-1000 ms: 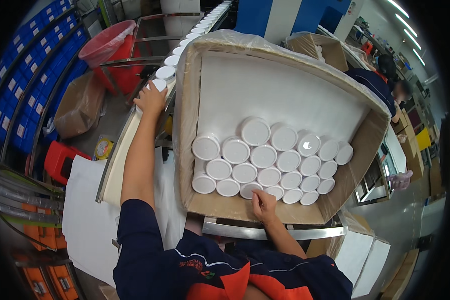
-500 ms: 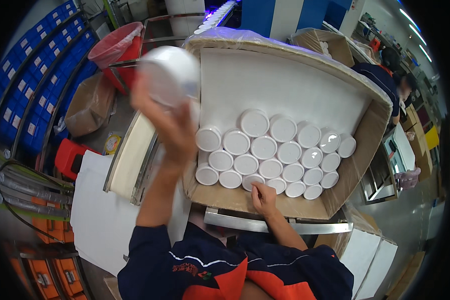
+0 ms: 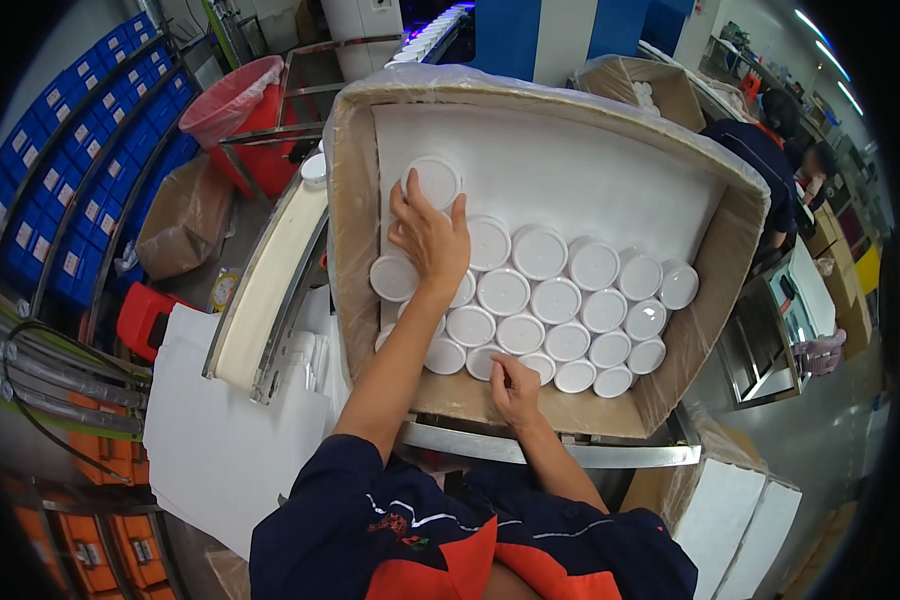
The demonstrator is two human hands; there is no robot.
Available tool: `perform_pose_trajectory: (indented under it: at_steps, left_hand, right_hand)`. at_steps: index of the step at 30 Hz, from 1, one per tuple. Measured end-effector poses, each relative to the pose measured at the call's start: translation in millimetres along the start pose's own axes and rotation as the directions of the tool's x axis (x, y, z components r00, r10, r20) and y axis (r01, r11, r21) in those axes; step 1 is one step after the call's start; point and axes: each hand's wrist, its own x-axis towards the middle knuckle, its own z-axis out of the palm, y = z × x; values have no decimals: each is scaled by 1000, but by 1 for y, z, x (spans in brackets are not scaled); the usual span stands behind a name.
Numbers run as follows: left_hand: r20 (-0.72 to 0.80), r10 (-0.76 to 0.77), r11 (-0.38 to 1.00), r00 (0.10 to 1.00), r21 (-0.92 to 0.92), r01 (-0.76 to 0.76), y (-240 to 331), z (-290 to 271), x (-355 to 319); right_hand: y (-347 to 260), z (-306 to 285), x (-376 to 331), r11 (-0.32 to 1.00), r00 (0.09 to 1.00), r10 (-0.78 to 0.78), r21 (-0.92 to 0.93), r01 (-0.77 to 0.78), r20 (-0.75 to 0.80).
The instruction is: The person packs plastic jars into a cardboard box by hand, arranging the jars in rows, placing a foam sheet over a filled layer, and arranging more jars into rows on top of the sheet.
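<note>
A large cardboard box (image 3: 715, 320) lined with clear plastic stands before me, holding rows of round white lidded jars (image 3: 555, 300). My left hand (image 3: 435, 238) is inside its far left part, closed around one white jar (image 3: 434, 182) by its sides. That jar is upright, behind the back row and close to the box's left wall. At the near edge, my right hand (image 3: 516, 392) has its fingers curled against a front-row jar (image 3: 482, 362). Whatever those fingers may grip is hidden. My left forearm covers part of the left-hand jars.
Left of the box runs a cream conveyor belt (image 3: 275, 270) with a white jar (image 3: 314, 170) at its far end. Beyond stand a red bin (image 3: 250, 140) and a cardboard carton (image 3: 182, 220). Blue bins (image 3: 80, 150) fill the left rack. Another person (image 3: 755, 175) works at the far right.
My left hand has carried the jar rightward from above the conveyor and down into the box. My right hand stays at the near edge. The view has shifted slightly.
</note>
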Motion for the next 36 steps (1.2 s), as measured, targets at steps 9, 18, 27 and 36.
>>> perform_pose_trajectory:
  at_steps: [9,18,27,36]
  left_hand:
    - [32,263,943,964,202,-264,-15,-39,43]
    - [201,354,862,913,309,-402,-26,-44,43]
    - [-587,452,778,672,-109,-618,-46,-112,110]
    - [129,-115,905,985,421,51,-216,-26,157]
  right_hand:
    - [3,0,-3,999,999,38,14,-38,17]
    - [6,3,-3,996,997,81,-27,-80,13]
    - [11,2,-7,991,995,100,-89,-98,20]
    - [13,7,-9,994,993,12,-107,1,119]
